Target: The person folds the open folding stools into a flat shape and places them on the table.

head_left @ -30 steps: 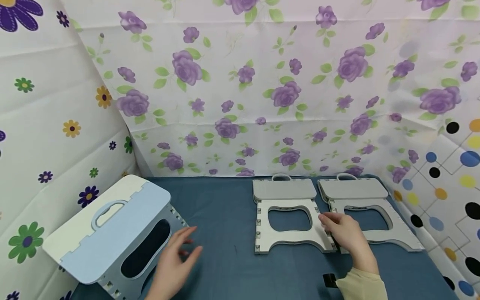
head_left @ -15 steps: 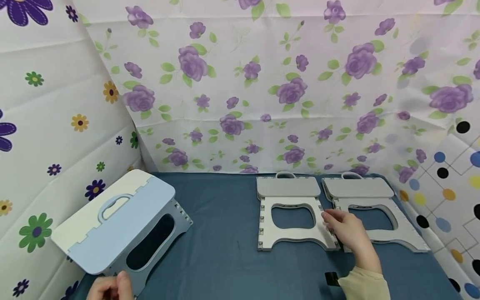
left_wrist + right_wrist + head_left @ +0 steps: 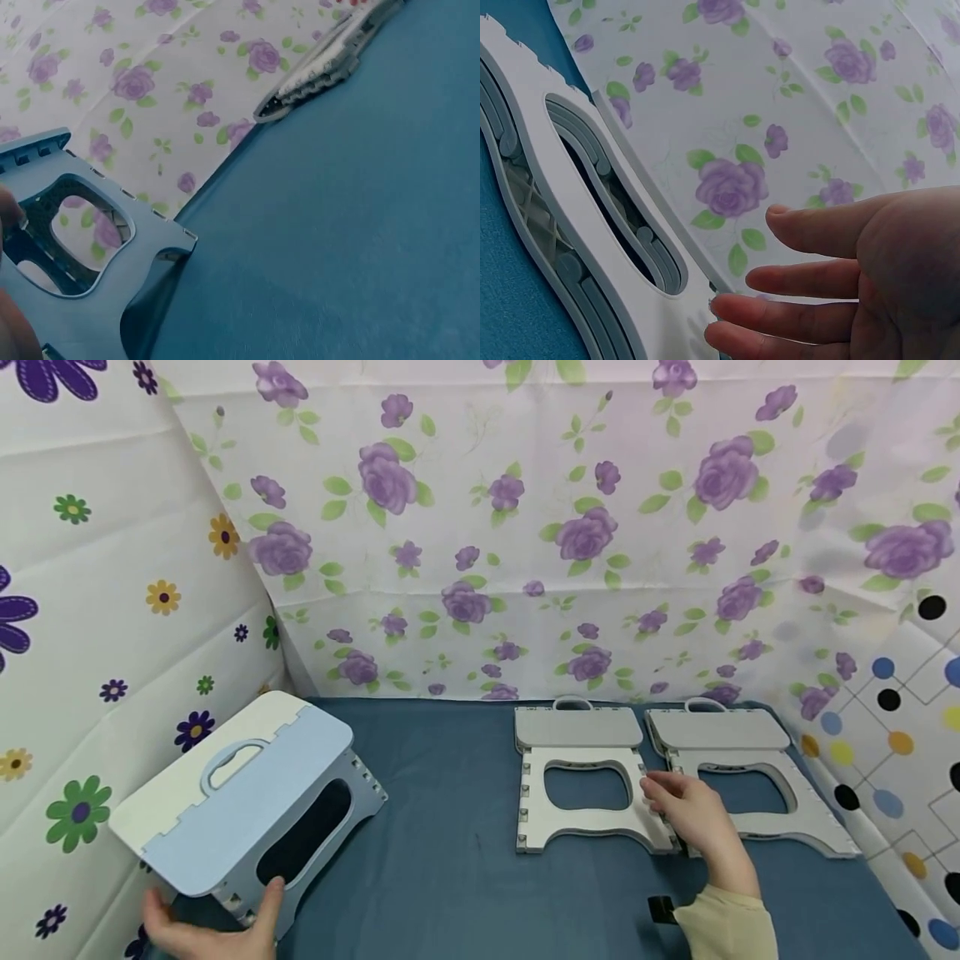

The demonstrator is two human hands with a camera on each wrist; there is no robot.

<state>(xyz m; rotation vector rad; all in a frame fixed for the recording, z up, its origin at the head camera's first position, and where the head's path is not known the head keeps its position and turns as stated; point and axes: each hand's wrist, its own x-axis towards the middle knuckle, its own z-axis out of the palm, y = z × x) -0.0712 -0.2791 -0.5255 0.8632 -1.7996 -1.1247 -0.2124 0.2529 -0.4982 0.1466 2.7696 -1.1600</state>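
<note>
A folding step stool (image 3: 247,802), pale blue and cream with a carry handle on top, stands unfolded at the left. At its near end my left hand (image 3: 225,935) is spread, thumb in front of the blue side panel and fingers by the corner; in the left wrist view only bits of fingers (image 3: 15,330) show beside the stool's side opening. Two white folding stools lie folded flat at the right: one nearer the middle (image 3: 585,822), one farther right (image 3: 798,827). My right hand (image 3: 693,818), fingers straight and loose, hovers by the adjoining edges of these two.
A blue cloth (image 3: 442,827) covers the table. Flowered sheets (image 3: 450,527) hang at the back and left, and a dotted sheet (image 3: 900,760) runs along the right side. A small black object (image 3: 662,909) sits beside my right sleeve.
My left hand moved from the stool's front side down and left to its near end, closing midway and then spreading. My right hand has stayed in place. The head view has shifted slightly.
</note>
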